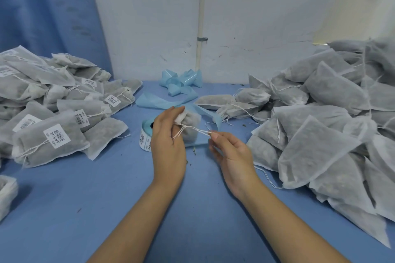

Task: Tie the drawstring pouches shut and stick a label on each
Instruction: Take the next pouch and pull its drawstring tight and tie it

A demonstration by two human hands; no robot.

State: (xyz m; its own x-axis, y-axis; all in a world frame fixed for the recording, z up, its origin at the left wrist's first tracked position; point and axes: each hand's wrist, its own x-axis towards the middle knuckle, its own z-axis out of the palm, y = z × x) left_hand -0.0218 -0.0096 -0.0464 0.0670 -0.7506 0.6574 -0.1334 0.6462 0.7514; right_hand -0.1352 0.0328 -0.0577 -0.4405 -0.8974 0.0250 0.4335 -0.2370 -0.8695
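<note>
My left hand [168, 134] grips a grey drawstring pouch [191, 124] by its gathered white neck, above the blue table. The pouch's white drawstring [197, 130] runs taut to the right, where my right hand [229, 149] pinches its end between thumb and fingertips. Behind my left hand a roll of barcode labels [146, 134] stands on the table, partly hidden. On the left lies a heap of tied, labelled pouches [53, 104]. At the right rises a larger heap of unlabelled pouches [324, 124] with loose strings.
Curls of used light-blue label backing [181, 81] lie at the back by the white wall, with a strip [156, 100] trailing toward the roll. A few more pouches [6, 194] sit at the near left edge. The blue table [85, 198] spreads out in front.
</note>
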